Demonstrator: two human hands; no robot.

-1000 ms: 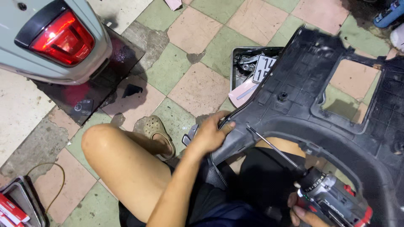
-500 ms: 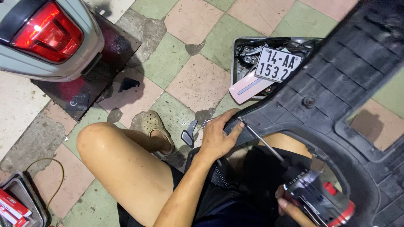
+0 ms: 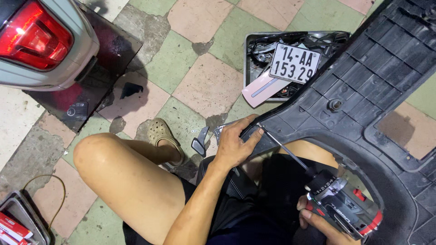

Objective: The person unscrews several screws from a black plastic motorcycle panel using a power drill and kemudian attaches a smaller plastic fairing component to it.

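The plastic body panel (image 3: 363,104) is positioned at 2 o'clock, over the lap. Its lower edge is gripped by the left hand (image 3: 236,145) at centre. The cordless drill (image 3: 345,208) is held at 4 o'clock, bit (image 3: 286,149) directed to 11 o'clock. The parts tray (image 3: 254,45) is located behind the panel; the scooter tail (image 3: 41,45) at 10 o'clock.

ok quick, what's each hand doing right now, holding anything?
Left hand: closed on the edge of the black plastic panel.
Right hand: closed around the cordless drill, its bit at the panel edge.
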